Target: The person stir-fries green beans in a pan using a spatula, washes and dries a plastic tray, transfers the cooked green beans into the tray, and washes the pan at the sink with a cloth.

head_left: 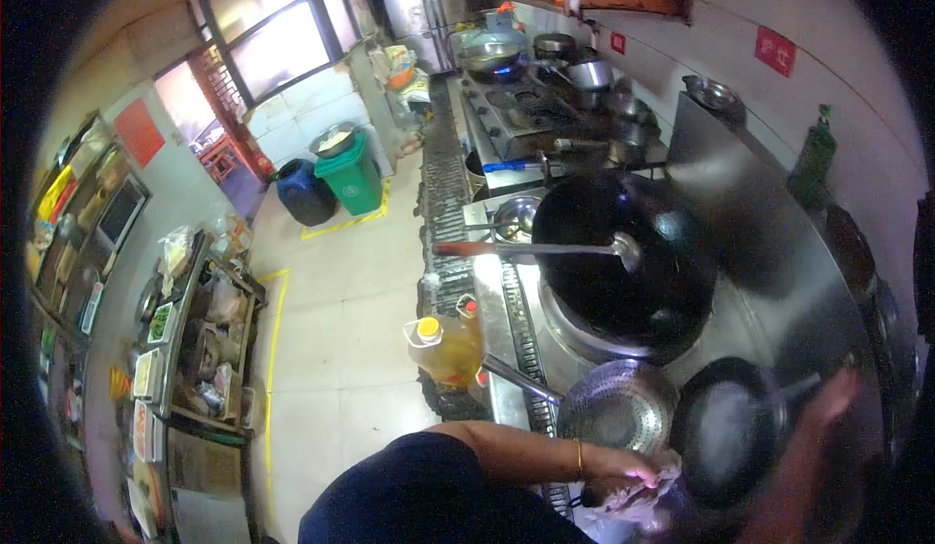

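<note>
My left hand (619, 468), with a thin bracelet at the wrist, is closed on a crumpled, pale plastic bag (654, 501) at the bottom of the view. My right hand (836, 396) is smeared by motion near the stub of a handle beside a dark pan (726, 432); its fingers cannot be made out. Left of that pan lies a metal strainer (616, 410) full of round holes, its handle pointing left. Beyond it sits a large black wok (623, 296), with a ladle (545, 249) laid across it, bowl inside and reddish handle over the counter edge.
A yellow-capped oil jug (440, 349) stands left of the counter (497, 296). Further back are a small metal bowl (519, 218), a stove (506, 106) and pots. A green bin (353, 179) and blue drum (304, 193) stand across the floor. Shelves (185, 378) line the left.
</note>
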{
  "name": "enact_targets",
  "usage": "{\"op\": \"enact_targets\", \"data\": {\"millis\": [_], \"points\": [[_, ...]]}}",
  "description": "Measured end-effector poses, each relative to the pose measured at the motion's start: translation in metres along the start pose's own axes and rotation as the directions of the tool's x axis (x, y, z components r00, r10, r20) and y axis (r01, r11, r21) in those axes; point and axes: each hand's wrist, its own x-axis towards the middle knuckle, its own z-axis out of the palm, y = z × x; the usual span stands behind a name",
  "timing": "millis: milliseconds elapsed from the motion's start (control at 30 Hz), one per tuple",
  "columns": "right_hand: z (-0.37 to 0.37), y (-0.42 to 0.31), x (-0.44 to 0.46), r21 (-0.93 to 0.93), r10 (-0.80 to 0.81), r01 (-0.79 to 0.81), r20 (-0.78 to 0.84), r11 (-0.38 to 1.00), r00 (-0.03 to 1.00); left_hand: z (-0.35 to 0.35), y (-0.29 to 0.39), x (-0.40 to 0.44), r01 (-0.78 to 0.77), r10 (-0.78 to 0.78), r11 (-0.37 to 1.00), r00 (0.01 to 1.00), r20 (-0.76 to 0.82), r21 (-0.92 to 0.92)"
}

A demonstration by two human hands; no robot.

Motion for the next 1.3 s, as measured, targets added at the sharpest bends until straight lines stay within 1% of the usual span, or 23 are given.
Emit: {"op": "enact_targets", "data": {"millis": [33, 67, 100, 133, 167, 300, 333, 367, 433, 467, 533, 600, 633, 667, 700, 833, 900, 967, 1033, 1133, 1200, 1267, 1300], "points": [[0.045, 0.014, -0.026, -0.361, -0.078, 0.051, -0.06, 0.931, 0.995, 0.002, 0.011, -0.002, 0.137, -0.134, 0.99, 0.988, 0.07, -0.029], [0.094, 0.028, -0.052, -0.758, -0.148, 0.046, -0.067, 0.651, 0.987, 0.005, 0.019, -0.009, -0.038, 0.028, 0.993, 0.996, 0.088, 0.109], [0.142, 0.042, -0.076, -0.874, -0.136, 0.02, -0.053, 0.486, 0.989, 0.007, 0.033, -0.018, -0.211, 0.19, 0.947, 0.976, 0.105, 0.243], [0.177, 0.047, -0.096, -0.903, -0.126, -0.003, -0.064, 0.43, 0.99, 0.016, 0.032, -0.018, 0.05, -0.06, 0.985, 0.997, 0.056, 0.167], [0.202, 0.048, -0.11, -0.915, -0.136, -0.008, -0.069, 0.404, 0.988, 0.024, 0.032, -0.009, 0.444, -0.423, 0.876, 0.895, -0.14, 0.189], [0.203, 0.035, -0.16, -0.898, -0.507, 0.196, -0.035, 0.395, 0.861, 0.01, -0.003, 0.0, 0.19, -0.166, 0.951, 0.979, -0.116, 0.245], [0.216, 0.032, -0.191, -0.912, -0.549, 0.217, -0.01, 0.347, 0.836, 0.023, 0.009, -0.008, 0.076, -0.08, 0.994, 0.995, -0.052, -0.073], [0.218, 0.031, -0.226, -0.923, -0.621, 0.264, 0.036, 0.279, 0.783, 0.033, 0.028, -0.02, -0.021, 0.008, 0.922, 0.999, -0.035, -0.387], [0.229, 0.037, -0.314, -0.94, -0.705, 0.293, 0.087, 0.177, 0.704, 0.034, 0.035, -0.04, -0.033, 0.024, 0.988, 0.998, -0.062, -0.15], [0.219, 0.042, -0.363, -0.955, -0.745, 0.253, 0.058, 0.152, 0.664, 0.033, 0.037, -0.049, -0.05, 0.048, 0.998, 0.996, -0.072, -0.024], [0.195, 0.06, -0.461, -0.991, -0.733, 0.131, 0.068, 0.029, 0.677, 0.032, 0.035, -0.071, 0.051, -0.054, 0.985, 0.998, -0.014, -0.165], [0.166, 0.091, -0.569, -0.895, -0.57, -0.417, -0.261, -0.16, 0.779, 0.033, 0.035, -0.095, 0.222, -0.232, 0.931, 0.973, 0.0, -0.29], [0.176, 0.101, -0.597, -0.696, -0.413, -0.511, -0.326, -0.505, 0.851, 0.032, 0.034, -0.105, 0.224, -0.228, 0.933, 0.974, 0.021, -0.283], [0.179, 0.118, -0.621, -0.573, -0.339, -0.638, -0.548, -0.514, 0.765, 0.032, 0.032, -0.116, 0.223, -0.221, 0.936, 0.975, 0.039, -0.273], [0.177, 0.129, -0.636, -0.343, -0.269, -0.812, -0.821, -0.472, 0.503, 0.033, 0.031, -0.127, 0.22, -0.213, 0.939, 0.976, 0.055, -0.264], [0.173, 0.149, -0.656, -0.289, -0.322, -0.749, -0.768, -0.596, 0.553, 0.045, 0.051, -0.173, 0.223, -0.186, 0.89, 0.974, 0.129, -0.398], [0.142, 0.151, -0.667, -0.317, -0.296, -0.722, -0.756, -0.614, 0.584, 0.037, 0.036, -0.181, 0.218, -0.116, 0.893, 0.957, 0.267, -0.393], [0.168, 0.149, -0.669, -0.27, -0.413, -0.836, -0.771, -0.477, 0.485, 0.04, 0.032, -0.201, 0.318, -0.242, 0.884, 0.938, 0.247, -0.344], [0.198, 0.129, -0.687, -0.306, -0.309, -0.758, -0.777, -0.576, 0.549, 0.035, 0.003, -0.206, 0.281, -0.181, 0.924, 0.918, 0.352, -0.26], [0.243, 0.119, -0.74, -0.196, -0.374, -0.831, -0.822, -0.521, 0.429, 0.048, -0.009, -0.222, 0.297, -0.183, 0.92, 0.903, 0.39, -0.256], [0.237, 0.113, -0.786, -0.253, -0.395, -0.839, -0.792, -0.482, 0.466, 0.057, -0.013, -0.232, 0.312, -0.217, 0.924, 0.904, 0.369, -0.22], [0.249, 0.115, -0.809, -0.372, -0.424, -0.755, -0.655, -0.54, 0.626, 0.066, -0.021, -0.235, 0.347, -0.241, 0.912, 0.885, 0.398, -0.22], [0.247, 0.114, -0.815, -0.37, -0.43, -0.772, -0.668, -0.517, 0.607, 0.07, -0.026, -0.236, 0.368, -0.256, 0.904, 0.875, 0.412, -0.22]]}}
